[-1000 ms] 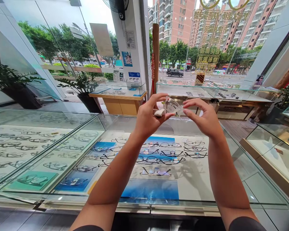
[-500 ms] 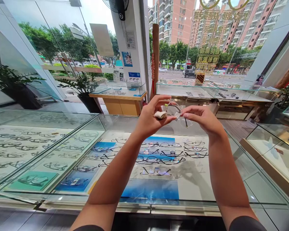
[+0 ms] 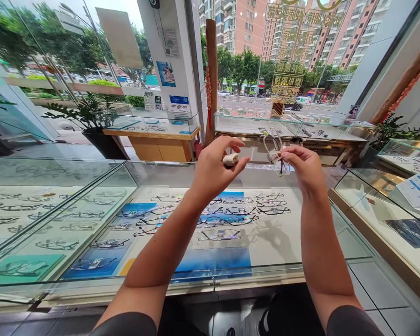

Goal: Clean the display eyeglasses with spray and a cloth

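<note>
My right hand [image 3: 303, 167] pinches a pair of clear-framed glasses [image 3: 275, 150] by the middle, holding them up on end above the glass counter [image 3: 301, 242]. My left hand [image 3: 215, 168] is a short way to the left of them, thumb and fingers closed on a small whitish wad of cloth [image 3: 230, 160]. Both hands are raised in front of me, apart from each other. Under the counter glass lie several rows of spectacles [image 3: 231, 210] on white and blue display boards.
More glass showcases stand to the left [image 3: 38, 205], to the right [image 3: 399, 200] and across the aisle [image 3: 287, 126]. A potted plant [image 3: 91, 116] and a wooden counter [image 3: 154, 140] stand by the shop window. A white pillar [image 3: 171, 56] rises behind them.
My right hand has drawn the glasses away from my left hand and turned them upright. The left hand keeps the cloth. My view has shifted down and a little right.
</note>
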Demonstrator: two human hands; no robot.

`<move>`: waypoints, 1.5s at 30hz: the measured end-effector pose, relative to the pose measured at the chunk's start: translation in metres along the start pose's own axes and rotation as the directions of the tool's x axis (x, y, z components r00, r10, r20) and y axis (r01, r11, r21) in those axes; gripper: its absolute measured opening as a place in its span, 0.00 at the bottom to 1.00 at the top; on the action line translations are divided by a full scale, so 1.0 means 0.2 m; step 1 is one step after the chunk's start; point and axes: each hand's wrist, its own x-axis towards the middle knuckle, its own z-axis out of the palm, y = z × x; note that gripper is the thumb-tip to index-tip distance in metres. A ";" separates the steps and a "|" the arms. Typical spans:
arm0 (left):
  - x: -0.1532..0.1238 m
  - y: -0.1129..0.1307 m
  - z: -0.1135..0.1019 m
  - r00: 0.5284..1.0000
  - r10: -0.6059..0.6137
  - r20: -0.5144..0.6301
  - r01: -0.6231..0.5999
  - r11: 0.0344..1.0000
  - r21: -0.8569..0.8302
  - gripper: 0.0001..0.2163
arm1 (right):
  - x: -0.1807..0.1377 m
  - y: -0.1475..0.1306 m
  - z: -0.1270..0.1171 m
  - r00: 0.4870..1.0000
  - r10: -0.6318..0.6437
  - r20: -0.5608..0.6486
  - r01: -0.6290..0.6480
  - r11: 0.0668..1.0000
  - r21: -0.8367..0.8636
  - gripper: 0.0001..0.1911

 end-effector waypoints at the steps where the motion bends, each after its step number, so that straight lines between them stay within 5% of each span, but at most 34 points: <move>1: 0.00 0.02 0.00 1.000 0.006 0.013 -0.006 1.000 -0.002 0.11 | -0.05 0.02 -0.05 0.997 0.062 -0.047 -0.061 0.998 0.025 0.06; 4: -0.01 0.08 0.00 0.999 -0.020 0.041 0.020 1.000 -0.010 0.10 | -0.25 0.13 -0.19 0.927 0.333 -0.172 -0.305 0.938 0.167 0.07; 7: -0.02 0.09 0.02 0.991 -0.092 0.097 0.095 0.995 -0.024 0.10 | -0.50 0.25 -0.29 0.851 0.474 -0.225 -0.425 0.875 0.232 0.11; 13: -0.12 -0.02 0.04 0.958 -0.238 0.158 0.244 0.969 -0.020 0.09 | -0.86 0.38 -0.35 0.721 0.639 -0.269 -0.534 0.759 0.372 0.19; 20: -0.38 -0.06 -0.09 0.888 -0.390 0.242 0.388 0.920 0.060 0.11 | -1.00 0.35 -0.28 0.643 0.744 -0.182 -0.572 0.625 0.531 0.27; 30: -0.49 0.04 -0.16 0.828 -0.467 0.310 0.462 0.882 0.095 0.12 | -1.03 0.44 -0.05 0.597 0.791 -0.134 -0.523 0.510 0.683 0.23; 45: -0.55 0.09 -0.13 0.698 -0.525 0.487 0.452 0.850 0.269 0.13 | -1.01 0.49 0.06 0.634 0.772 -0.049 -0.559 0.501 0.661 0.26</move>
